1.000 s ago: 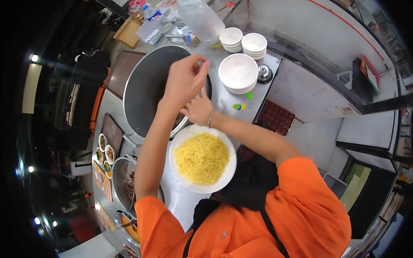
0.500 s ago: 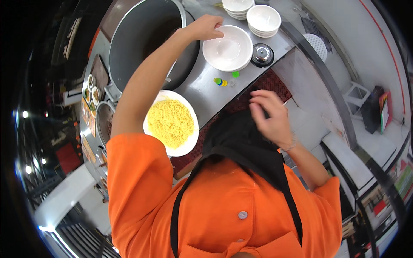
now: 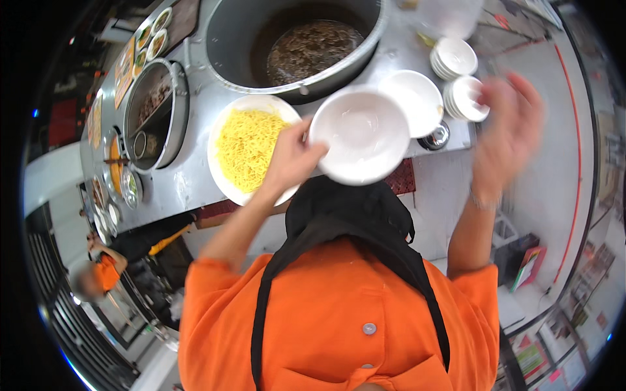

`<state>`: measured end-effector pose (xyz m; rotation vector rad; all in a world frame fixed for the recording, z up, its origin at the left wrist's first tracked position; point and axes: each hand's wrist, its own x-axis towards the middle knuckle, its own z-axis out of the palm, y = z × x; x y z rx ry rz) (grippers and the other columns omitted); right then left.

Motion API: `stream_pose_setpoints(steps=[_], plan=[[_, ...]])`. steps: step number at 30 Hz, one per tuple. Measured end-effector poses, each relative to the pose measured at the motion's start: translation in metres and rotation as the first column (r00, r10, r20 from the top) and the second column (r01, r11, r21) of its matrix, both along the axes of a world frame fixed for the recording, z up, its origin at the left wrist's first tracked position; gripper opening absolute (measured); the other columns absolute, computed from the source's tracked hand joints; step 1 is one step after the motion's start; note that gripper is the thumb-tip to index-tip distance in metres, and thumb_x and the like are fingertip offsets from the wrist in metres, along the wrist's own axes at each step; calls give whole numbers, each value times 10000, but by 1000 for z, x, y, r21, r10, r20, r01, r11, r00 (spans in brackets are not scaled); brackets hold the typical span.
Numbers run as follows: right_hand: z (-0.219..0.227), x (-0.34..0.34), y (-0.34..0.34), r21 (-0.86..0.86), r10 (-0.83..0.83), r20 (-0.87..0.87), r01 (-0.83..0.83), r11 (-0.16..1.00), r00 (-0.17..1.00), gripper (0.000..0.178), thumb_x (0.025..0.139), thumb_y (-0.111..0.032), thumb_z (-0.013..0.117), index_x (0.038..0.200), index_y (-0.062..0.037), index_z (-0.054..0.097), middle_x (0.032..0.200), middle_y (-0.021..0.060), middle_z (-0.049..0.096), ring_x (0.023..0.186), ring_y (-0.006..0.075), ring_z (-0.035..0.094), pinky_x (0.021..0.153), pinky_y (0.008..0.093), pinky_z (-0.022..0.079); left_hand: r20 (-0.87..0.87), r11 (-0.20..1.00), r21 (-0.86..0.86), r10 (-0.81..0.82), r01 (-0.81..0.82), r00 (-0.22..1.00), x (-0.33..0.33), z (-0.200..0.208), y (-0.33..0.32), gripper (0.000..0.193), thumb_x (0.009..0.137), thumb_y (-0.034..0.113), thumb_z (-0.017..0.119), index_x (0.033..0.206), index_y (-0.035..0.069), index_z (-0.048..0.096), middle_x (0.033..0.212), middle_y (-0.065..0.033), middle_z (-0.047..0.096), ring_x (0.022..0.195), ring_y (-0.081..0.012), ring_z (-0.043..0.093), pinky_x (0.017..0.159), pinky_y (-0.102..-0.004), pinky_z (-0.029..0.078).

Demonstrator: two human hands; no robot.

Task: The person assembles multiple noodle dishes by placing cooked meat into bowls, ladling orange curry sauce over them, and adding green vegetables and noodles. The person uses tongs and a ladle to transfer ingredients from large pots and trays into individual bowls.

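Observation:
My left hand (image 3: pixel 293 158) grips the rim of a white bowl (image 3: pixel 360 133), thumb on the inner side. The bowl is held up above the counter's near edge, and only a shiny patch shows inside it. Behind it, another white bowl (image 3: pixel 417 99) stands on the counter, partly covered by the held one. Raised at the right, my right hand (image 3: pixel 508 133) is blurred, fingers apart and nothing seen in them. It is nearest to a small stack of white bowls (image 3: pixel 468 99). Left of the held bowl, a white dish (image 3: pixel 218 171) carries yellow noodles (image 3: pixel 250 148).
A large grey pot (image 3: pixel 228 62) with brown broth fills the counter's far middle. Further left stands a divided metal pot (image 3: pixel 175 120). More small bowls (image 3: pixel 456 57) are stacked at the far right, and a dark round lid (image 3: pixel 435 138) lies nearby. Another person (image 3: pixel 107 270) is at the far left.
My left hand has lifted the white bowl off the counter toward me, uncovering another bowl. My right hand has risen toward the bowl stacks. The whole view has shifted.

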<state>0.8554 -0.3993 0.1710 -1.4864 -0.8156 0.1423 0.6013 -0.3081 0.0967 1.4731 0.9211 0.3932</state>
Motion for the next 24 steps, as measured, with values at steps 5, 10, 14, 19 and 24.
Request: stream_pose_setpoints(steps=[5, 10, 14, 19, 24], plan=[[-135, -45, 215, -755, 725, 289, -316, 574, 626, 476, 835, -463, 653, 928, 2, 688, 822, 185, 690, 808, 340, 669, 743, 416, 519, 70, 858, -360, 415, -365, 907, -109, -47, -70, 286, 746, -26, 561, 1026, -12, 505, 998, -90, 616, 885, -109, 601, 760, -262, 499], [-192, -100, 272, -883, 870, -469, -77, -462, 151, 407, 847, -409, 570, 991, -58, 717, 1010, 152, 698, 871, 295, 667, 797, 419, 511, 151, 714, -456, 650, -531, 745, -146, -36, -87, 484, 737, -79, 534, 1186, 24, 389, 1110, -162, 584, 1012, -178, 593, 871, -303, 481], [-168, -106, 281, -807, 820, -445, 235, -541, 360, 332, 801, -255, 595, 1048, -66, 710, 1045, 179, 688, 809, 278, 674, 734, 429, 520, 201, 591, -467, 796, -658, 571, -177, -50, -78, 531, 740, -76, 516, 1245, 8, 376, 1111, -156, 572, 1046, -187, 573, 918, -310, 459], [-134, -56, 259, -964, 960, 97, 216, 156, -263, 155, 699, -139, 641, 765, -7, 687, 764, 197, 682, 763, 338, 683, 698, 408, 545, 267, 546, -342, 837, -765, 478, -224, -49, -27, 521, 747, -82, 510, 1248, -15, 382, 1110, -149, 567, 1040, -196, 578, 913, -299, 458], [-140, -62, 261, -965, 954, 173, 154, 214, -244, 115, 676, -130, 653, 733, -32, 671, 754, 187, 678, 760, 323, 687, 687, 410, 548, 308, 433, -338, 890, -836, 337, -250, -43, 14, 506, 754, -94, 505, 1241, -12, 393, 1126, -142, 562, 1064, -211, 579, 922, -308, 463]])
